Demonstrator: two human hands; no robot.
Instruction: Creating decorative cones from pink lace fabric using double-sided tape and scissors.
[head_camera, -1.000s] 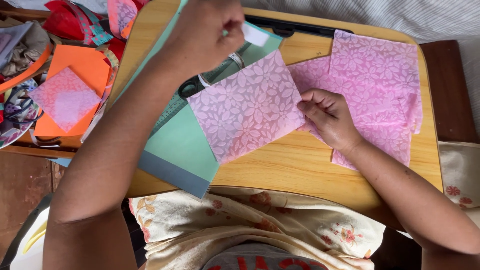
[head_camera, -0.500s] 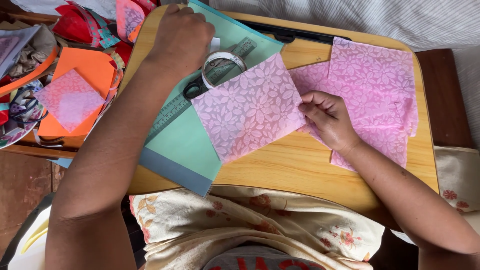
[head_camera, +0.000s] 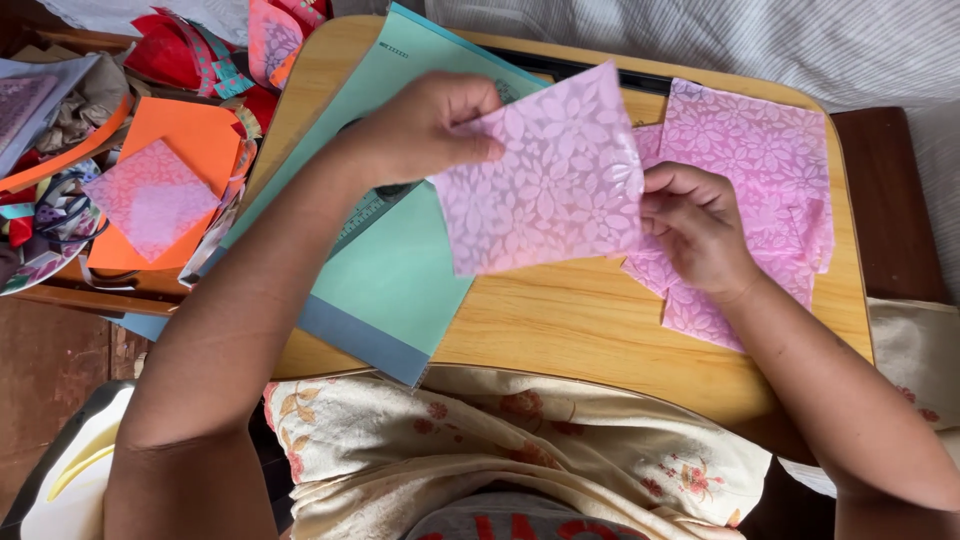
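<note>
A square of pink translucent paper with a white flower pattern (head_camera: 545, 175) is held up above the wooden lap table (head_camera: 560, 330). My left hand (head_camera: 425, 125) pinches its upper left edge. My right hand (head_camera: 695, 230) grips its right edge. Under my right hand lies a stack of the same pink patterned sheets (head_camera: 750, 160). A teal cutting mat (head_camera: 400, 270) lies on the left half of the table, partly hidden by my left arm and the held sheet.
Left of the table is a heap of craft scraps: an orange sheet (head_camera: 190, 140) with a pink patterned square (head_camera: 150, 195) on it, ribbons and red cloth. A black strip (head_camera: 590, 68) lies along the table's far edge. Floral cloth covers my lap.
My left hand came back from the far left of the mat and took hold of the pink sheet. The sheet, flat on the table before, is now lifted between both hands.
</note>
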